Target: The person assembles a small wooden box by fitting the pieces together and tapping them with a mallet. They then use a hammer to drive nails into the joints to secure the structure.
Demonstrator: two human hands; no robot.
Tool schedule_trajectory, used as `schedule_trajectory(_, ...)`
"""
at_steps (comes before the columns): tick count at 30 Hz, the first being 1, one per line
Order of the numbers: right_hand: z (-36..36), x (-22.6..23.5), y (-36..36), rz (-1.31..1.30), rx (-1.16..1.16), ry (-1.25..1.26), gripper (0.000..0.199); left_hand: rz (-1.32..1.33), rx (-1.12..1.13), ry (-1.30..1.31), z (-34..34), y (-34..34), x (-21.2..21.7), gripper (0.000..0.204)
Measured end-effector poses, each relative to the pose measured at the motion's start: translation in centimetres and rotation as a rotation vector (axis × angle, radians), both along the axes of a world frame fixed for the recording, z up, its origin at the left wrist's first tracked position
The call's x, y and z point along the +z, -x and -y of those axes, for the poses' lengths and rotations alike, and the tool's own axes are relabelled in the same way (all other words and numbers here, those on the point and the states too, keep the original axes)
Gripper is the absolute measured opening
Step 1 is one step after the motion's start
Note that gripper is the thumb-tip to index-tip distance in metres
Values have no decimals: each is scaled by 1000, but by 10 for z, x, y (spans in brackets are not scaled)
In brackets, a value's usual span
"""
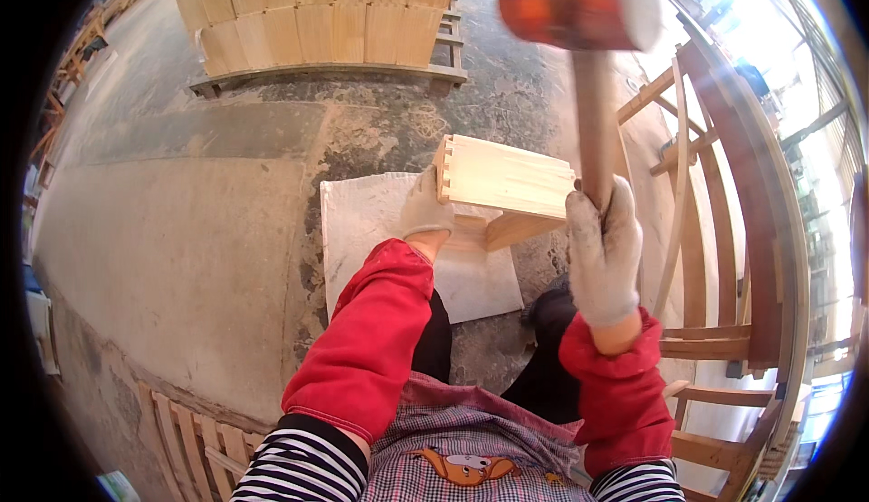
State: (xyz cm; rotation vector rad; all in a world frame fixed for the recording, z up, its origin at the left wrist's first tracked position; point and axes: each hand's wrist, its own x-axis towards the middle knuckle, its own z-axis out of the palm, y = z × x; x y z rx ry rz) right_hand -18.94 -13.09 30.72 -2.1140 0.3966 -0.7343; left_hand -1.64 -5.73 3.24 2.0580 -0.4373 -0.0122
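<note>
A pale wooden drawer box (pixel 511 173) with toothed corner joints stands in front of me, above a white sheet on the floor. My left hand (pixel 425 205), in a whitish work glove, grips the box at its left end; some of its fingers are hidden behind the wood. In my right hand (pixel 605 253), also gloved, is the wooden handle of a mallet. The mallet's thick head (pixel 579 4), orange-red at one end and pale at the other, is raised above the box and blurred by motion.
Stacked pale wooden boxes (pixel 317 13) rest on a wooden pallet (pixel 335 75) ahead. A wooden rack (pixel 724 230) stands close on my right. Slatted wood (pixel 195 443) lies at the lower left. The white sheet (pixel 362 230) covers part of the worn concrete floor (pixel 181 258).
</note>
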Motion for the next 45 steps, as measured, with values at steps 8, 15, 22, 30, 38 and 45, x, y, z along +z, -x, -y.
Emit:
schedule_trajectory(8, 51, -75, -2, -678, 19, 226, 39, 71, -3, 38, -1, 11, 16, 63)
schedule_trajectory(15, 28, -14, -14, -99, -19, 6, 33, 19, -14, -50, -9, 6, 5, 67)
schedule_trajectory(22, 54, -79, -35, -690, 13, 389, 38, -25, -43, -54, -4, 7, 16, 68)
schedule_trajectory(30, 28, -12, -31, -201, -14, 159, 34, -5, 0, -71, -14, 9, 21, 68)
schedule_trajectory(38, 61, -78, -33, -633, 26, 301, 38, 25, 32, -105, -5, 4, 26, 67)
schedule_trajectory(45, 10, 3, -1, -132, -11, 74, 37, 8, 79, -84, -10, 8, 29, 64)
